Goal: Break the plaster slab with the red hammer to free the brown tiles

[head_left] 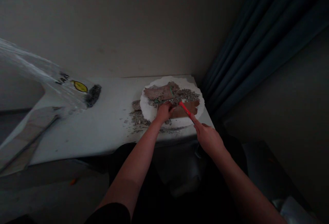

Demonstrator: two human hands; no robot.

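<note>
My right hand is closed round the near end of a slim red-handled tool. Its far tip points into grey rubble, and what sort of head it has I cannot make out. Close by on the left, my left hand has its fingers curled together at the rubble; whatever they pinch is hidden. Both hands work over a white wavy-edged mat. On it lie a brownish textured slab, loose grey crumbs and a flat brown piece like cardboard or wood.
More crumbs are spilled left of the mat on the white table. A clear plastic bag with a yellow print and a dark lump stands further left, by a thin dark rod. A blue-grey curtain hangs at the right.
</note>
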